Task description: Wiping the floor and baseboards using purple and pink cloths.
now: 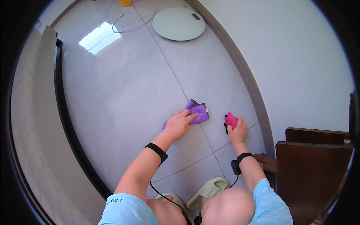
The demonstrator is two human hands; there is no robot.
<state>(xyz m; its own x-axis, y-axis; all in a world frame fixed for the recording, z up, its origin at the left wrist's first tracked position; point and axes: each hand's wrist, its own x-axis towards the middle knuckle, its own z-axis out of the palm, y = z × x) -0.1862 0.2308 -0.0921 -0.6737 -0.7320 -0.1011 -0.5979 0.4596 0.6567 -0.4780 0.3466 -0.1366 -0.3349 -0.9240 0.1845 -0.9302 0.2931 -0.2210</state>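
Observation:
My left hand (177, 125) is on a crumpled purple cloth (201, 114) with dark edging and a small white tag, which lies on the tiled floor (121, 92). Its fingers grip the middle of the cloth, and part of the cloth shows behind the hand. To the right, my right hand (239, 131) is closed around a small pink fabric bundle (231, 120). Black bits stick out at the bundle's left side; I cannot tell what they belong to. The palm hides the rest of it.
A round glass bathroom scale (179, 24) lies ahead, with a pale cable (132, 29) beside it. Dark wooden furniture (312, 174) stands at the right by the white wall (295, 70). A black-edged low unit (60, 84) runs along the left. Slippers (207, 191) are below.

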